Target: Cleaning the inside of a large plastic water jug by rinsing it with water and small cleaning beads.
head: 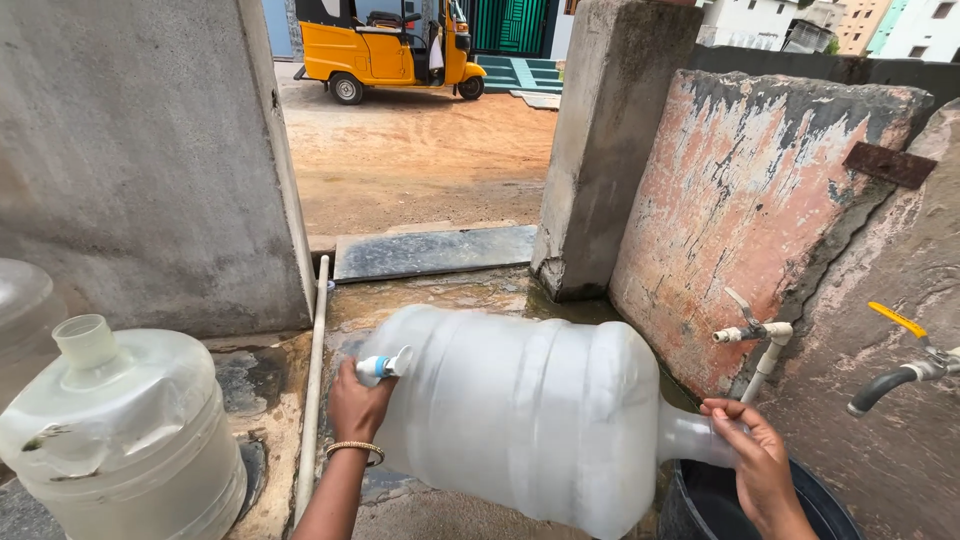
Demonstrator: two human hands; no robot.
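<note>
A large clear water jug (520, 415) lies tilted sideways, neck over a black tub (700, 500). The left hand (358, 405) grips its base tap, the right hand (755, 460) clasps its neck. Behind the jug, a wet concrete floor (450, 295) opens to a dirt yard.

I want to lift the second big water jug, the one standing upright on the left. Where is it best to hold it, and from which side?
Judging by its shape, take the upright jug with both hands from above and the sides: one around the narrow open neck, the other against the wide body lower down. The smooth, round body offers no handle, so the neck looks like the only narrow part to grip.
</note>
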